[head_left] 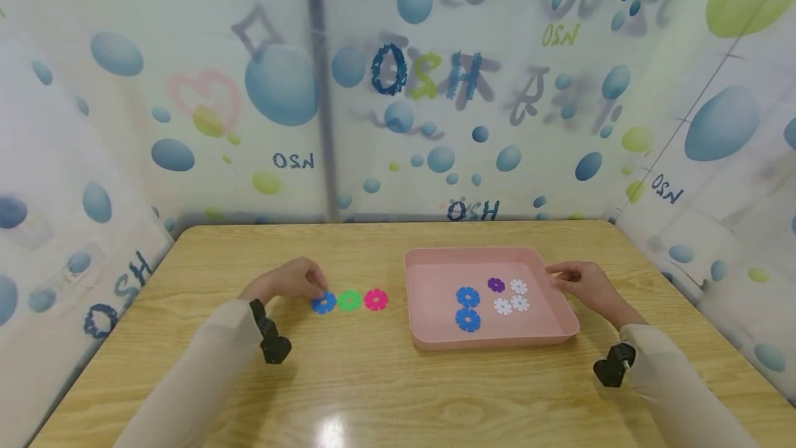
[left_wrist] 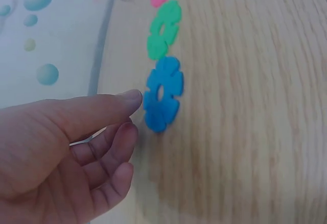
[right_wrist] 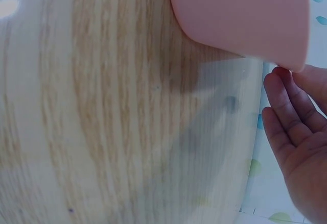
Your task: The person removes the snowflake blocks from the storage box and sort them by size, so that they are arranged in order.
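A blue snowflake disc (head_left: 324, 303) lies flat on the table, in a row with a green disc (head_left: 349, 301) and a pink disc (head_left: 376, 299). Right by the blue disc is my left hand (head_left: 300, 278); in the left wrist view its thumb tip stops just short of the disc and the other fingers bend loosely. With thumb and fingers, my right hand (head_left: 580, 285) pinches the right rim of the pink tray (head_left: 435, 272). Inside the tray are two blue discs (head_left: 468, 319), a purple disc (head_left: 496, 285) and three white discs (head_left: 503, 306).
The wooden table (head_left: 373, 393) carries the tray right of the row of discs. Behind it and at both sides hang printed curtains (head_left: 385, 178). Each wrist wears a black camera mount, such as the left mount (head_left: 271, 339).
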### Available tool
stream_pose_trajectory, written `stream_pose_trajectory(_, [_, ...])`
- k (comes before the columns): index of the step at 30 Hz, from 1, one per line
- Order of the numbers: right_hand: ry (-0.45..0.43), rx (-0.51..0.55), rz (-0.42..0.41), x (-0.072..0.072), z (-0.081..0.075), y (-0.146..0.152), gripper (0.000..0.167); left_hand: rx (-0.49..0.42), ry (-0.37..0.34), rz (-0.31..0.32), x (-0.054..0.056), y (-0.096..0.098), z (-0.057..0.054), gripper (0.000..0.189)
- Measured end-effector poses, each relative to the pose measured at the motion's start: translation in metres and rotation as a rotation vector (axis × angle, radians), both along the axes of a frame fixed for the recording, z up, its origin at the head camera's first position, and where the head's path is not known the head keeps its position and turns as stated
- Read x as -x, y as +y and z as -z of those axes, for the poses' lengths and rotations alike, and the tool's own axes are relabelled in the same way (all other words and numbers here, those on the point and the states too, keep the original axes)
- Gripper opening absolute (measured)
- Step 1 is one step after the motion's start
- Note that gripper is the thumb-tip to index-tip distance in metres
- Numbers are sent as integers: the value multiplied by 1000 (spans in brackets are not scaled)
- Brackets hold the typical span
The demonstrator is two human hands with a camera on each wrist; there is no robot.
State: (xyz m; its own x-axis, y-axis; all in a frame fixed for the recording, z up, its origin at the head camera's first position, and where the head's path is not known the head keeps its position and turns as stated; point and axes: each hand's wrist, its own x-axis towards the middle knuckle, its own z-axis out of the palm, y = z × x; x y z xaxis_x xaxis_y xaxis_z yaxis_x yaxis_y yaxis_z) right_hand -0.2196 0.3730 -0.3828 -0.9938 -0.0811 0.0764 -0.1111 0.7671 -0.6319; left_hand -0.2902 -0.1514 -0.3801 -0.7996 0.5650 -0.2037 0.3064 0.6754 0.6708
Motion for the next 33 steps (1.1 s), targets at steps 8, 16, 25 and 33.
stream_pose_trajectory(8, [18,12,-18,0,2,1,30,-16,55,52,-1,20,-12,10])
stream_pose_trajectory(16, [15,10,-9,0,4,2,30,-106,104,163,-5,55,-22,10])
stream_pose_trajectory(25, [14,3,-7,0,3,2,30,-90,117,165,-9,98,-27,13])
stream_pose_trajectory(33, [14,11,-8,0,3,2,31,-99,115,221,-16,129,-31,10])
